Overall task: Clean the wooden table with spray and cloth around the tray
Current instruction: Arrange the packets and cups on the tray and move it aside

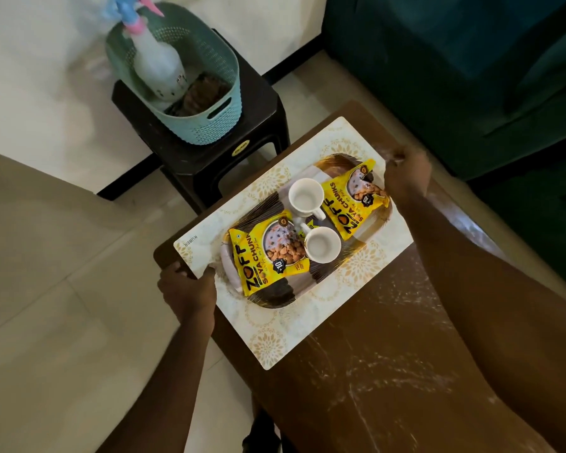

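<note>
The near stretch of the wooden table [373, 338] shows pale streaks. The left hand [187, 291] has its grip curled over the near corner of the mat [291, 328], on which the tray [268, 302] sits with two cups [305, 194] and snack packets [268, 256]. The right hand [406, 178] looks closed on the mat's far corner, though it is blurred. I'd move both ends together, flat and slow, so the cups don't tip. The spray bottle [159, 67] and cloth [203, 93] wait beyond in the basket [209, 125] on the stool [262, 103].
</note>
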